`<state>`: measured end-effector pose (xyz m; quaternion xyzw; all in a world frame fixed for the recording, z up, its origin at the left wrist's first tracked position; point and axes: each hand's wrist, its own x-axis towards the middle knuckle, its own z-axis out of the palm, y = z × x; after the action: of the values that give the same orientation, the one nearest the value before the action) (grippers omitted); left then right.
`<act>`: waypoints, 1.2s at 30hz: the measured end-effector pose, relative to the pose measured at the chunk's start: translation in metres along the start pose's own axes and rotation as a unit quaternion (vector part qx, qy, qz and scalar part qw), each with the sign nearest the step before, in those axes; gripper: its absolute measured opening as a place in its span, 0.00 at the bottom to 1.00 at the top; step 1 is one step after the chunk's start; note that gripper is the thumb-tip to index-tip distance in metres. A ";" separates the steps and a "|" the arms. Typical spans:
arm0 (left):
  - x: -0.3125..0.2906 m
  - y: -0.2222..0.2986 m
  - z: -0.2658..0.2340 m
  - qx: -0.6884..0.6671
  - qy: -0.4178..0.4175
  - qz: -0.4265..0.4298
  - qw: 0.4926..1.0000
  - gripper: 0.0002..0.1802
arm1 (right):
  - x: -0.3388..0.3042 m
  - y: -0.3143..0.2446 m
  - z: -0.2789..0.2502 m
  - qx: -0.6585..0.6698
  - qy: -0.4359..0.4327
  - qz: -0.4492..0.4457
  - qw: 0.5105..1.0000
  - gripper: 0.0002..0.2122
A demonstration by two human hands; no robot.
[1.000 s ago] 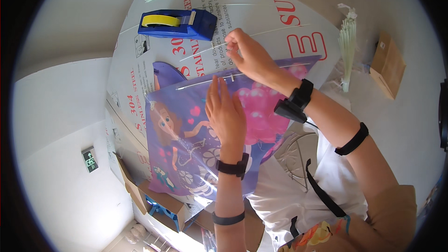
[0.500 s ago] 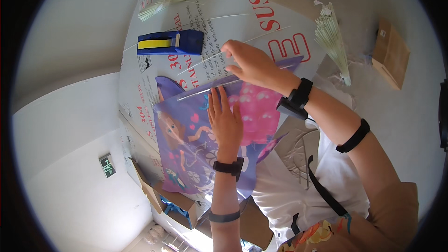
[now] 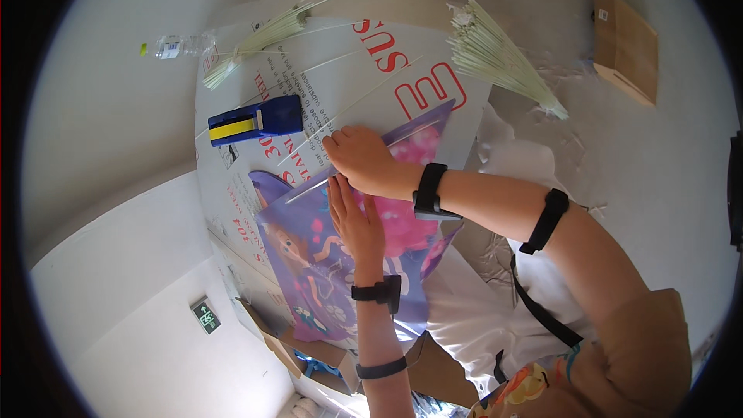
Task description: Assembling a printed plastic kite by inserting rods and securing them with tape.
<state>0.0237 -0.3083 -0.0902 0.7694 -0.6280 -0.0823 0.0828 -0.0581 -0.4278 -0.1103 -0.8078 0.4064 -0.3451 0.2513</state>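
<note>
A purple printed sheet (image 3: pixel 313 232) with a cartoon figure and pink patches lies spread on the table. A clear, shiny strip (image 3: pixel 309 190) runs along its folded far edge. My left hand (image 3: pixel 357 224) rests flat on the sheet, fingers straight, with the tips near that edge. Just beyond, my right hand (image 3: pixel 360 156) bends over the same edge with curled fingers. Whatever those fingers grip is hidden. Left of my hands stands a blue tape dispenser (image 3: pixel 279 118) with a yellow roll. Several thin pale rods (image 3: pixel 356 104) lie loose beyond the edge.
The table's printed white covering (image 3: pixel 333 70) carries a bundle of pale rods (image 3: pixel 267 39) at far left. Another rod bundle (image 3: pixel 503 58) projects past its right side. A clear bottle (image 3: pixel 182 46) lies far left. Cardboard boxes stand on the floor at right (image 3: pixel 627 50) and below the table.
My right hand has come down toward the sheet's edge beside my left hand, and its fingers have curled. The left hand stays flat on the sheet. The whole view has shifted.
</note>
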 end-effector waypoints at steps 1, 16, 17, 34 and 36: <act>0.000 0.000 -0.001 -0.001 -0.006 -0.002 1.000 0.29 | 0.000 -0.002 0.000 -0.011 0.002 0.004 1.000 0.12; -0.008 0.000 0.023 0.014 0.010 -0.070 0.997 0.40 | -0.024 0.063 -0.088 -0.041 -0.061 0.007 0.997 0.15; -0.007 0.002 0.021 0.017 0.009 -0.066 0.998 0.40 | -0.024 0.070 -0.096 -0.059 -0.057 -0.006 0.997 0.14; -0.233 -0.058 -0.029 -0.113 0.222 -0.299 0.921 0.35 | -0.007 0.046 -0.078 -0.057 -0.020 -0.133 0.989 0.10; -0.274 -0.067 -0.024 -0.121 0.216 -0.327 0.912 0.34 | 0.011 0.056 -0.078 -0.184 0.075 -0.095 0.975 0.11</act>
<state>0.0389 -0.0262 -0.0762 0.9146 -0.2938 -0.0118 0.2775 -0.1403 -0.4770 -0.0957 -0.8469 0.4022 -0.3462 0.0329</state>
